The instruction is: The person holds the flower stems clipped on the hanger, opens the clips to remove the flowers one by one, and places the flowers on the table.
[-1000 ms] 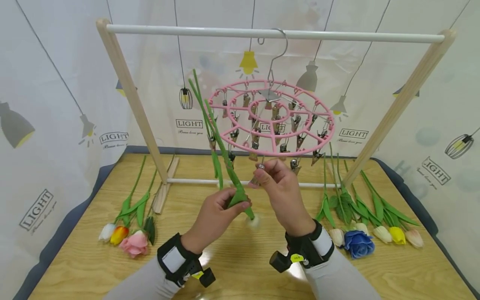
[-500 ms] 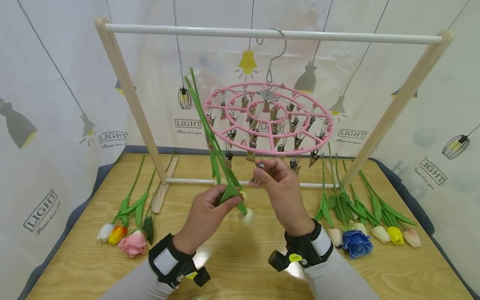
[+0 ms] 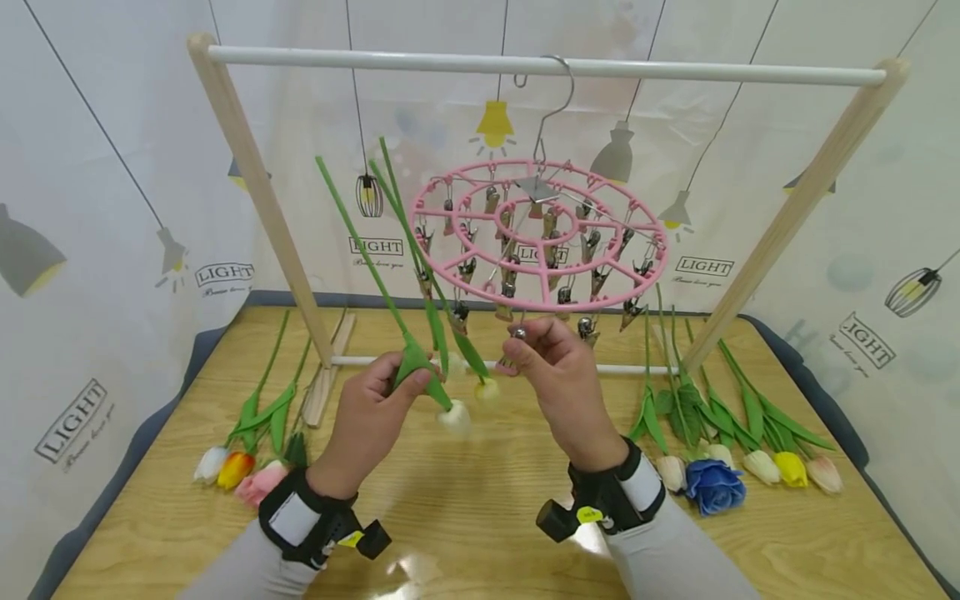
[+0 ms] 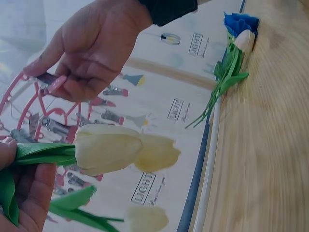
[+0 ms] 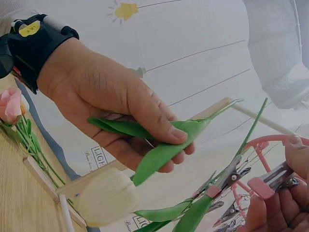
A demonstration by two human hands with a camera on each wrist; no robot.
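Observation:
In the head view, my left hand (image 3: 367,425) pinches a white tulip (image 3: 453,417) by its leafy stem just behind the bloom. The bloom tilts down to the right and the stem slants up to the left. My right hand (image 3: 570,392) pinches a metal clip (image 3: 510,360) with pink tips under the front rim of a pink round clip hanger (image 3: 546,307). The right wrist view shows this clip (image 5: 275,180) between thumb and fingers; whether its jaws are apart is unclear. Pale tulips (image 3: 487,389) hang bloom-down at the hanger's left side, between both hands.
The hanger hooks over the white bar (image 3: 390,61) of a wooden-sided rack (image 3: 270,200). Several artificial flowers lie at left, including a pink rose (image 3: 258,483). More lie at right around a blue rose (image 3: 715,487). Several other clips dangle from the hanger.
My left hand has moved left with the white tulip, whose stem now stands apart from the hanging tulips' stems. My right hand stays at the same clip.

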